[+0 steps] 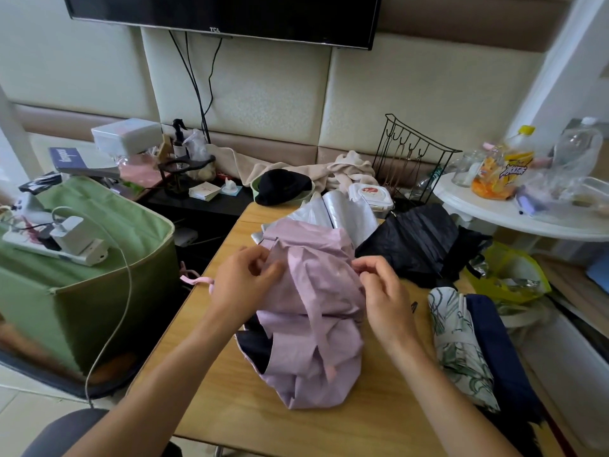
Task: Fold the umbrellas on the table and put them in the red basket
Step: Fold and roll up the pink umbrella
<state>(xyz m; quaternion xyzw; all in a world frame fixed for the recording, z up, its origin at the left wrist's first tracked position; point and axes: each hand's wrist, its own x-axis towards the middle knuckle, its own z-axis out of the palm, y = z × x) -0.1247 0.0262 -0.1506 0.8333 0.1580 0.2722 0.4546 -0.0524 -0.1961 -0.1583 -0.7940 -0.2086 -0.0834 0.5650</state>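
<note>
A lilac umbrella (309,311) with a silver inner side lies crumpled on the wooden table (230,390), its pink wrist strap (194,280) hanging off the left edge. My left hand (244,282) pinches a fold of its fabric on the left. On the umbrella's right edge, my right hand (382,288) pinches the cloth. A black umbrella (415,245) lies loosely collapsed behind on the right. A leaf-print umbrella (458,347) and a navy umbrella (501,354) lie side by side at the table's right edge. No red basket is in view.
A green fabric box (108,291) with a power strip and charger on top stands left of the table. A black hat in a green bowl (283,188), a wipes pack and a wire rack sit behind. A white round table (514,216) with bottles stands right.
</note>
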